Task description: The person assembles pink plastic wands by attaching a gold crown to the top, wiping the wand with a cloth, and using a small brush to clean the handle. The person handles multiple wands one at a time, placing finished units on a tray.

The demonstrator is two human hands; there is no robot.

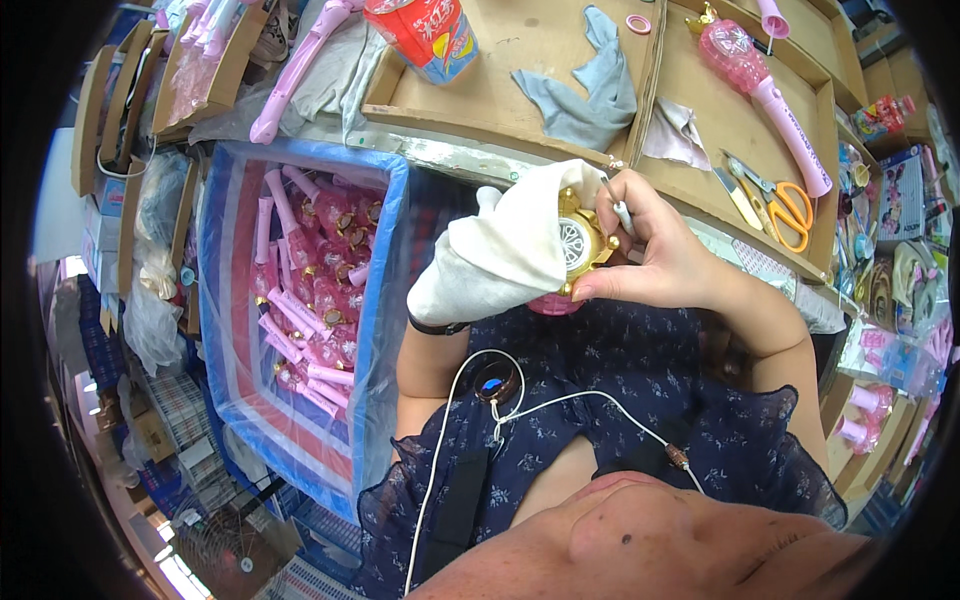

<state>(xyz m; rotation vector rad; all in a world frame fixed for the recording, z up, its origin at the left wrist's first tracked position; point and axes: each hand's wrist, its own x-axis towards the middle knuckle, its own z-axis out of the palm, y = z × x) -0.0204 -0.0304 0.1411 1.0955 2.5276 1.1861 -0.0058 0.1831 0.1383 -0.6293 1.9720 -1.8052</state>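
Note:
A white cloth (491, 251) wraps my left hand, so its fingers are hidden. The cloth lies against a toy wand's gold head (576, 244), which has a white patterned disc on its face. A bit of the wand's translucent pink body (555, 304) shows below the gold part. My right hand (656, 255) grips the gold head from the right, with the thumb along its lower edge. Between the fingers of that same hand sits a slim tool (621, 211) with a metal shaft and pale handle; its exact kind is unclear.
Left of me, a plastic-lined striped bag (382, 300) holds several pink wands (319, 285). Cardboard trays (495, 124) ahead carry a red paper cup (427, 37), a grey-blue cloth (592, 94), a finished-looking wand (765, 97) and orange-handled scissors (787, 214). A white cord (442, 465) hangs over my chest.

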